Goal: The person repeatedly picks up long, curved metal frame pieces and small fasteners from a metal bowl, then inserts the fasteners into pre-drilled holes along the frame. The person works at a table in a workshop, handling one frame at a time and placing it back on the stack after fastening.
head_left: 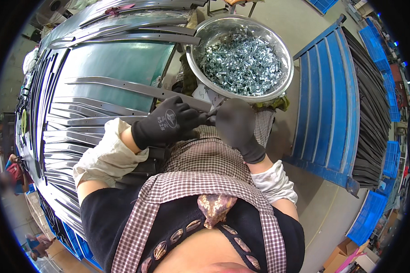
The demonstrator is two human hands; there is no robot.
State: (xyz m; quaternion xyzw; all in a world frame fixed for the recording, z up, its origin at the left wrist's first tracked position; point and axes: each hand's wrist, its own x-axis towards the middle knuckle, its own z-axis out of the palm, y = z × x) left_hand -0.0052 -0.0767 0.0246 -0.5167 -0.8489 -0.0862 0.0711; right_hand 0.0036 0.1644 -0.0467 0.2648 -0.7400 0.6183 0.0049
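Observation:
My left hand, in a black glove, is closed around a long grey metal strip near its right end. The strip runs from the green-topped table toward my lap. At that end, my right hand, also gloved in black, has its fingers drawn together close to my left fingertips. The back of the right glove is blurred, and whatever its fingers pinch is hidden. Just beyond my hands stands a shiny metal basin holding a heap of small silvery metal clips.
Many more metal strips lie across the green table on my left. To the right stands a blue metal rack with dark strips stacked behind it. Blue plastic crates line the far right. Other people are at the far left.

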